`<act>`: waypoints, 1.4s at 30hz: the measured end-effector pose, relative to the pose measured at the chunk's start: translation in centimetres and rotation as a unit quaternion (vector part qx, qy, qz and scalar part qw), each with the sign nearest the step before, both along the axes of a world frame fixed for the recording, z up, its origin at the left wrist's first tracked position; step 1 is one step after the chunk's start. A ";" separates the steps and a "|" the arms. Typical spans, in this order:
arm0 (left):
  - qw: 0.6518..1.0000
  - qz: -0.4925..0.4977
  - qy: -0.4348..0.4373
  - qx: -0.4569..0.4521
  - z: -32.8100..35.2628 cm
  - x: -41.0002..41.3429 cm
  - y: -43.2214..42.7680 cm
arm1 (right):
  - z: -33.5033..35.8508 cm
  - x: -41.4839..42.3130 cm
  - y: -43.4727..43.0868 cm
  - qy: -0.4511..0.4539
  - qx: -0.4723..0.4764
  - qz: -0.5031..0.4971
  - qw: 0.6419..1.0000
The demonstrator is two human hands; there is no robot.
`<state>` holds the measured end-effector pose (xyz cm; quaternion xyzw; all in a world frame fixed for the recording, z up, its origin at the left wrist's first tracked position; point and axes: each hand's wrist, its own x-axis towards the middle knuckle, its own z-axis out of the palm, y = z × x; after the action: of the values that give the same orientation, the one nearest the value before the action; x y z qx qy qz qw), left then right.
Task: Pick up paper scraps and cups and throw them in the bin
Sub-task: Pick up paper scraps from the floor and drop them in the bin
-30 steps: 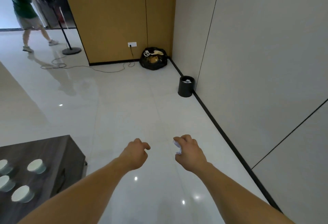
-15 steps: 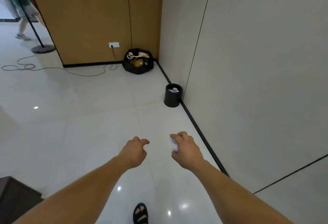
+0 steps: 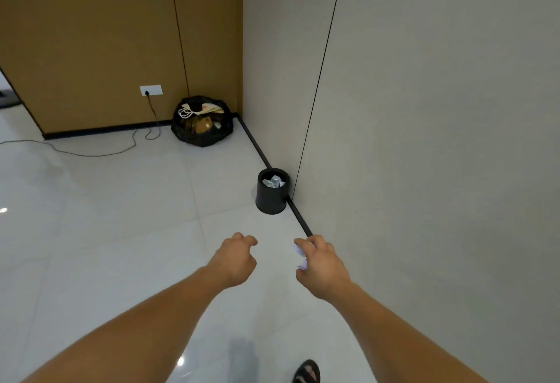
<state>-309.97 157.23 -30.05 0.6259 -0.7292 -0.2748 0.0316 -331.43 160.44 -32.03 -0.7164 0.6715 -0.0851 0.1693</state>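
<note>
The head view shows two bare forearms reaching forward over a glossy white tiled floor (image 3: 115,231). The left hand (image 3: 235,261) hangs with its fingers loosely curled and holds nothing. The right hand (image 3: 321,266) has its fingers curled round one white crumpled paper scrap (image 3: 298,254). Only an edge of the scrap shows, at the left side of the fist.

One black round bin (image 3: 270,197) stands on the floor beyond the hands, a little to the right of the middle. It is close against the grey wall (image 3: 424,140) and the black skirting strip (image 3: 298,216) that runs along the wall's foot. Crumpled paper (image 3: 273,182) already lies inside the bin. How many pieces there are cannot be told.

Farther off, one black rubbish bag (image 3: 201,128) sits open in the corner where the grey wall meets a tan panelled wall (image 3: 91,34), with light-coloured things showing inside it. Left of the bag, one white wall socket (image 3: 151,90) has one dark cable (image 3: 91,153) plugged into it, and the cable trails away left across the floor.

At the near edge, right of the middle, one foot in a dark sandal (image 3: 307,372) shows.
</note>
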 end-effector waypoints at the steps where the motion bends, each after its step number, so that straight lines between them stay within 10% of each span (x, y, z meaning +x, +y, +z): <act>1: 1.000 -0.001 -0.002 -0.001 -0.2 -0.7 -2.1 | -0.3 -0.7 -2.3 -0.002 0.000 0.002 1.000; 42: 0.984 0.101 0.029 0.143 -13.4 -11.0 -74.1 | -14.5 -7.7 -77.1 -0.010 0.177 0.074 0.981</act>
<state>-320.98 83.15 -43.49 0.6866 -0.6141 -0.3891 -0.0094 -339.12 83.38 -46.57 -0.7217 0.6195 0.0402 0.3062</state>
